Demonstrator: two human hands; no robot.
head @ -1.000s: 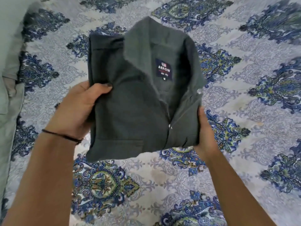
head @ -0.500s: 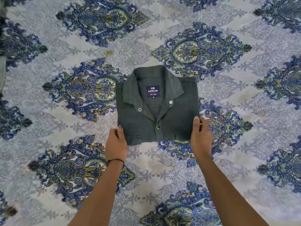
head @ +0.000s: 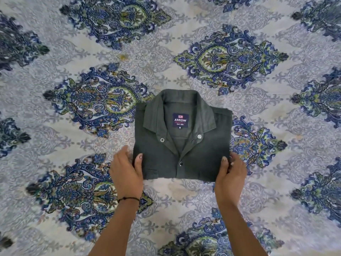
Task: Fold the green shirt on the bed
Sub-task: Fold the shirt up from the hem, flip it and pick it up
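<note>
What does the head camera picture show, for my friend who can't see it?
A green shirt, folded into a neat square with its collar up, lies on a blue patterned bedsheet. The left hand and right hand grip its near corners.

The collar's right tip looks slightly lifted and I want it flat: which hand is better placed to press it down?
Probably the right hand. It grips the green shirt's right lower corner, directly below that collar tip; the left hand would have to cross the shirt.
</note>
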